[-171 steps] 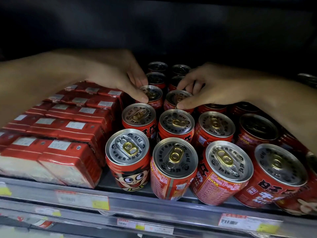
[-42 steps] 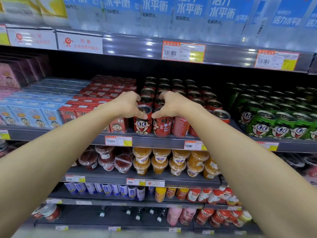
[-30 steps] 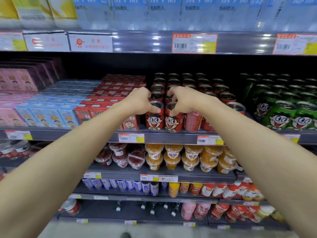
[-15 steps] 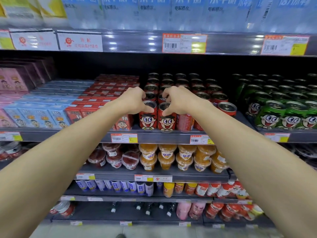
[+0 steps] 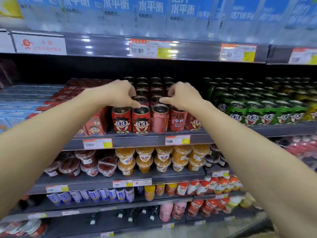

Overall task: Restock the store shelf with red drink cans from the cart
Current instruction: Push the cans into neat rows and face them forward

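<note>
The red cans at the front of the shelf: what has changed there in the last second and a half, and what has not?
A fifth red can now shows at the left of the front row of red cans. The left hand and right hand, fingers curled, rose from gripping the front cans to hover above their tops; the left thumb seems to touch one rim. The green cans and red cartons stayed put.

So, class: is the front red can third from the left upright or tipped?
Upright. The third can stands on its base on the shelf edge, dark lid facing up.

Both hands [image 5: 120, 93] lifted off red cans [image 5: 141, 120] (front row).
</note>
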Demonstrator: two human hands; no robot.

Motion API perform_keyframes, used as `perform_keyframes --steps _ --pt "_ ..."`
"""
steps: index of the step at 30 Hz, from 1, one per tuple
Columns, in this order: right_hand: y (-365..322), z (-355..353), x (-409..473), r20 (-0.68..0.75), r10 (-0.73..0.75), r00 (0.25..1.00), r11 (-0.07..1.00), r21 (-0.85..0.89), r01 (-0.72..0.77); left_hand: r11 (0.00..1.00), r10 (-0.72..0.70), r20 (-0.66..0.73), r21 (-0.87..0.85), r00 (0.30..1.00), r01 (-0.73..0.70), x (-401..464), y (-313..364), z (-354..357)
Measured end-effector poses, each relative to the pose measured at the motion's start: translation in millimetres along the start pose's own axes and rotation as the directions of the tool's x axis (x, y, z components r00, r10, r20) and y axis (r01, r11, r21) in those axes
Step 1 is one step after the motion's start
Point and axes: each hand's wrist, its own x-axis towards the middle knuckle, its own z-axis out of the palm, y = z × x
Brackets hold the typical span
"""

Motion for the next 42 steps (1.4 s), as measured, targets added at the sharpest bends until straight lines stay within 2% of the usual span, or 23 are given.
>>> perform_keyframes --steps 2,4,11,18,25,28,33,38,42 --pt "18.8 -3.1 -5.8 0.073 0.087 0.993 0.992 -0.094 -0.08 0.994 0.1 0.006 -0.049 0.995 -0.1 3.3 20.2 7.7" --pt "28.8 0.7 -11.4 0.104 0.112 0.988 0.98 -0.175 -0.093 0.985 0.166 0.041 -0.054 0.985 -0.163 9.1 35.7 17.7" --pt "34.4 10.7 -11.3 0.013 0.081 0.997 0.974 -0.215 -0.076 0.983 0.179 0.092 -0.06 0.98 -0.174 29.7 53.7 35.3" --pt "46.5 8.2 3.8 0.158 0.049 0.986 0.999 -0.011 -0.048 0.985 0.171 0.069 -0.009 0.983 -0.171 32.5 67.1 39.8" --pt "57.2 -1.3 8.4 0.276 -0.063 0.959 0.998 0.046 0.052 0.997 0.075 0.003 0.004 0.997 -0.075 34.2 80.2 48.9" --pt "60.0 1.2 4.6 0.254 -0.072 0.964 0.995 0.082 0.052 0.999 0.044 0.008 0.028 0.999 -0.044 32.8 86.8 45.3" --pt "58.9 6.0 -0.9 0.125 -0.043 0.991 0.997 0.064 0.035 0.997 0.075 0.062 0.012 0.995 -0.076 35.0 84.8 37.1" --pt "56.2 4.1 1.5 0.159 -0.024 0.987 0.996 0.083 0.011 0.998 0.068 0.03 0.001 0.997 -0.068 32.4 87.4 38.5" --pt "56.4 3.5 1.0 0.181 -0.037 0.983 0.992 0.124 0.014 1.0 0.022 -0.053 -0.004 0.998 -0.022 30.4 93.7 45.3"
